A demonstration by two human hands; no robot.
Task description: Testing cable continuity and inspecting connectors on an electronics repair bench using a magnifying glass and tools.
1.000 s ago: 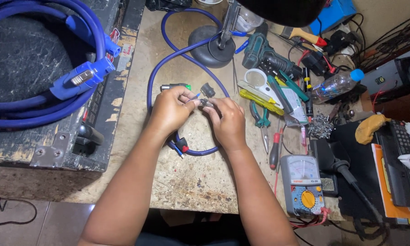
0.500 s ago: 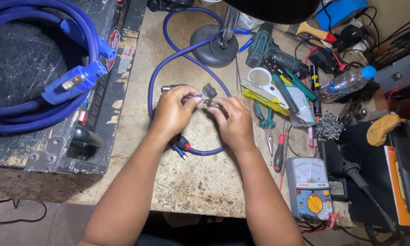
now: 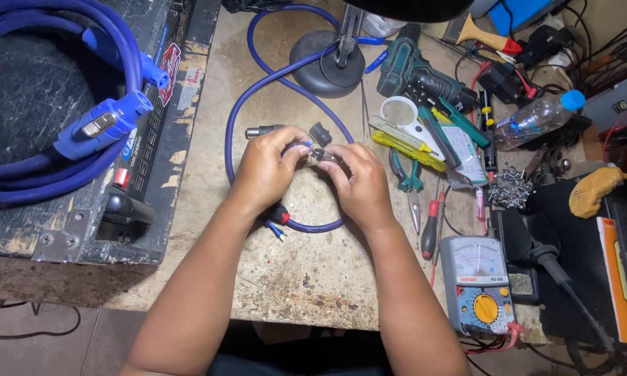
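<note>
A small dark metal connector point(image 3: 325, 154) is pinched between the fingertips of the left hand point(image 3: 266, 169) and the right hand point(image 3: 359, 182), both hands being curled closed around it just in front of the round black lamp base point(image 3: 327, 64). The thin blue and white wire ends at the left fingertips are partly hidden, so how they meet the connector cannot be told. A blue cable point(image 3: 258, 90) is looped on the worktop point(image 3: 306, 278) from beside the lamp base, around the hands and under the left wrist, where a red sleeve and bare wire tips point(image 3: 277, 224) are seen. A grey metal connector shell point(image 3: 265, 130) and a small black cap point(image 3: 320, 133) are laid between the hands and the lamp base. To the right of the lamp base a green cordless drill point(image 3: 425, 78), a magnifying glass point(image 3: 400, 111) and green-handled pliers point(image 3: 405, 177) are found, and well in front of it, at the table edge, an analogue multimeter point(image 3: 479, 282) is laid
</note>
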